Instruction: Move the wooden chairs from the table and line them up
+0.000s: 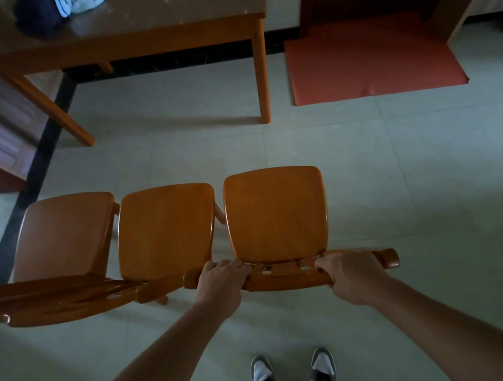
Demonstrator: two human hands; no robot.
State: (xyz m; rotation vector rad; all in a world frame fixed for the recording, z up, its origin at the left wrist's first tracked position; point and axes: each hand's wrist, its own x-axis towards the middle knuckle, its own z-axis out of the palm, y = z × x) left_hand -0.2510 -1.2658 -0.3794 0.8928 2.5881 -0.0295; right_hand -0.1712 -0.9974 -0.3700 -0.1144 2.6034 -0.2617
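Your left hand (pixel 221 277) and right hand (pixel 348 270) both grip the top rail of the rightmost chair (pixel 276 212). Three glossy orange-brown wooden chairs stand side by side on the floor (pixel 407 182), well apart from the tabletop (pixel 149 9).

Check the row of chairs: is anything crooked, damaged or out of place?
Nothing stands out. Three chairs sit side by side; the left hand and right hand grip the back rail of the right chair. The far-left chair looks slightly angled, possibly lens distortion.
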